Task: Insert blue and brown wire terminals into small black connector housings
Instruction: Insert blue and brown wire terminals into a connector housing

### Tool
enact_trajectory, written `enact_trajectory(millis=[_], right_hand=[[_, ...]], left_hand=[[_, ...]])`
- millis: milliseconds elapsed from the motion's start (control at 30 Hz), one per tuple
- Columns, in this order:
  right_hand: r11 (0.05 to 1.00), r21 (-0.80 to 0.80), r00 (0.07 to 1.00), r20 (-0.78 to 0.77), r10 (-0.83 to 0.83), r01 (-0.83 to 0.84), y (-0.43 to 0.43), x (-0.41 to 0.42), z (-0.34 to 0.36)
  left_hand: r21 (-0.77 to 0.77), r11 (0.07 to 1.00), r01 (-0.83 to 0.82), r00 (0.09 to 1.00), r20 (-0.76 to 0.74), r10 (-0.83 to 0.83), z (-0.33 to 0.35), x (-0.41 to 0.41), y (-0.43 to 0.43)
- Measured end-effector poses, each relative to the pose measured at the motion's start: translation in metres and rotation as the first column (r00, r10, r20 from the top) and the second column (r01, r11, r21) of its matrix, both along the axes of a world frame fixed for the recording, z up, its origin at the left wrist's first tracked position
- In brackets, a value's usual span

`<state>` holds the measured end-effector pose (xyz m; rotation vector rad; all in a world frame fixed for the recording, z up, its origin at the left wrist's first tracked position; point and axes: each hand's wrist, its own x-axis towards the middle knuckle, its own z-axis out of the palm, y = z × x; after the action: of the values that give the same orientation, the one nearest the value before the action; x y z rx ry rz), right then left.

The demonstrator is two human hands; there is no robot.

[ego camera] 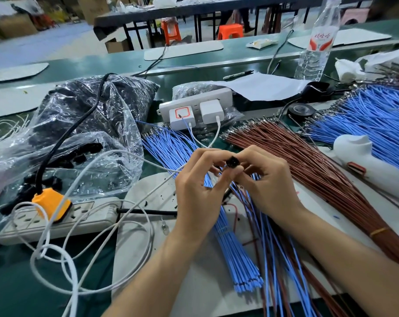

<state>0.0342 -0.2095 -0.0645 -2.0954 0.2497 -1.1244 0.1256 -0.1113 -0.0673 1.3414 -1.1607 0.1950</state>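
Hands (195, 193) on black housing (232, 161) (small, squarish)

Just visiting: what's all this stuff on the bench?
black connector housing: one, black, centre, pinched
blue wire bundle: one, blue, centre
blue wire fan: one, blue, far right
brown wire bundle: one, brown, right of centre
plastic bag: one, clear with dark parts, left
white power strip: one, white, centre back
beige power strip: one, beige, front left, orange plug in it
white cables: several, white, front left
water bottle: one, clear, back right
tape roll: one, black, by the brown wire tips
left hand: one, fingers pinching the housing
right hand: one, fingers pinching the housing
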Motion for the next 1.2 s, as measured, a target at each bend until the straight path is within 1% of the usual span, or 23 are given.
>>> enact_trajectory(millis=[167, 300, 367, 467, 633, 733, 867, 933, 1000, 1067, 1133, 1200], right_hand=[[1.000, -0.011, 1.000, -0.001, -0.013, 0.013, -0.002, -0.002, 0.001], [0.999, -0.035, 0.998, -0.060, -0.024, 0.022, -0.006, -0.002, 0.001], [0.999, -0.038, 0.996, -0.084, -0.037, 0.034, -0.007, -0.002, 0.002], [0.999, -0.026, 0.993, -0.108, -0.049, 0.047, -0.006, 0.000, 0.001], [0.995, 0.053, 0.983, -0.169, -0.074, 0.084, -0.009, 0.000, -0.001], [0.987, 0.155, 0.978, -0.207, -0.005, 0.038, -0.010, -0.001, 0.001], [0.964, 0.265, 0.960, -0.271, 0.076, -0.001, -0.014, -0.001, 0.005], [0.939, 0.344, 0.964, -0.246, 0.102, -0.011, -0.016, -0.001, 0.007], [0.890, 0.455, 0.975, -0.186, 0.122, -0.025, -0.018, -0.001, 0.009], [0.819, 0.573, 0.985, -0.119, 0.127, -0.037, -0.019, -0.002, 0.010], [0.723, 0.689, 0.993, -0.035, 0.111, -0.056, -0.022, -0.003, 0.011], [0.635, 0.768, 0.996, 0.035, 0.079, -0.077, -0.023, -0.003, 0.013]], left_hand=[[0.037, 0.999, 0.028, 0.999, 0.046, -0.030, -0.001, 0.002, 0.000], [0.068, 0.998, 0.000, 0.995, 0.099, -0.006, -0.002, 0.003, 0.000], [0.059, 0.998, -0.014, 0.992, 0.123, 0.007, -0.001, 0.003, 0.000], [0.003, 1.000, -0.009, 0.990, 0.140, 0.008, 0.000, 0.002, 0.002], [-0.046, 0.999, 0.019, 0.997, 0.073, -0.016, -0.001, 0.002, 0.003], [-0.087, 0.996, -0.005, 1.000, 0.004, 0.006, 0.000, 0.004, 0.003], [-0.151, 0.984, -0.095, 0.992, -0.092, 0.082, 0.000, 0.005, 0.003], [-0.149, 0.982, -0.119, 0.988, -0.115, 0.102, -0.001, 0.008, 0.003], [-0.111, 0.988, -0.109, 0.988, -0.118, 0.096, -0.002, 0.009, 0.002], [-0.084, 0.991, -0.108, 0.986, -0.135, 0.096, -0.002, 0.009, 0.001], [-0.106, 0.988, -0.112, 0.981, -0.170, 0.093, -0.003, 0.009, 0.001], [-0.136, 0.986, -0.098, 0.978, -0.194, 0.070, -0.002, 0.010, 0.002]])
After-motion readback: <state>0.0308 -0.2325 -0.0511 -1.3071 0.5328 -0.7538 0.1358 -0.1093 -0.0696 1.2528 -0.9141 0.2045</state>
